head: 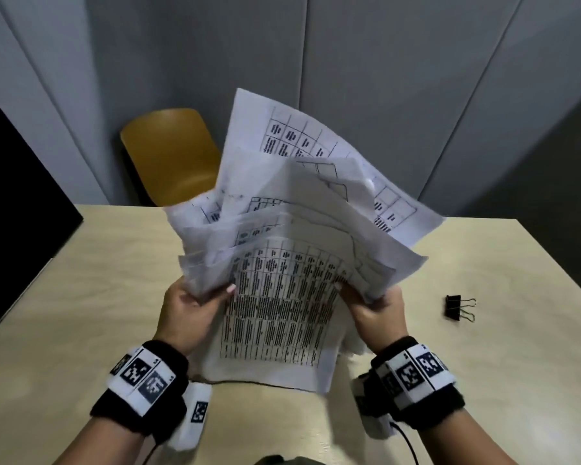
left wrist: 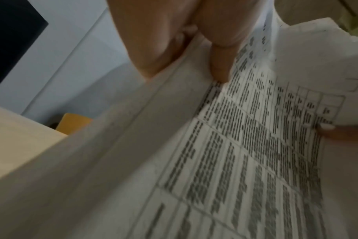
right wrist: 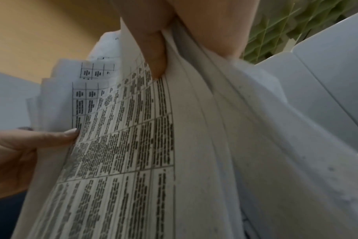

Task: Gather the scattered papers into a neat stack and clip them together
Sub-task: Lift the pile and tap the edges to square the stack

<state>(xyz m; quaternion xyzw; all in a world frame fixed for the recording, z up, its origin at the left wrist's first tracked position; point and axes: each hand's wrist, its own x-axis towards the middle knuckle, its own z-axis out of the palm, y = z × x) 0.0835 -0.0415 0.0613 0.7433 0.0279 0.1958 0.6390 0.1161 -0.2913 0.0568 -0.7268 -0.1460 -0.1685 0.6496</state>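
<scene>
A loose bundle of printed papers (head: 282,263) is held up above the table, its sheets fanned out unevenly and the upper corners splaying apart. My left hand (head: 195,303) grips the bundle's left edge, thumb on the front sheet. My right hand (head: 373,307) grips the right edge the same way. The front sheet (left wrist: 245,145) carries a dense printed table, and my left thumb (left wrist: 221,64) presses on it. In the right wrist view my right thumb (right wrist: 155,53) lies on the same sheet (right wrist: 133,137). A black binder clip (head: 458,307) lies on the table to the right of my right hand.
The light wooden table (head: 81,297) runs under both arms. A yellow chair (head: 171,156) stands behind its far edge, partly hidden by the papers. A black object (head: 10,203) sits at the table's left side. Grey wall panels close the back.
</scene>
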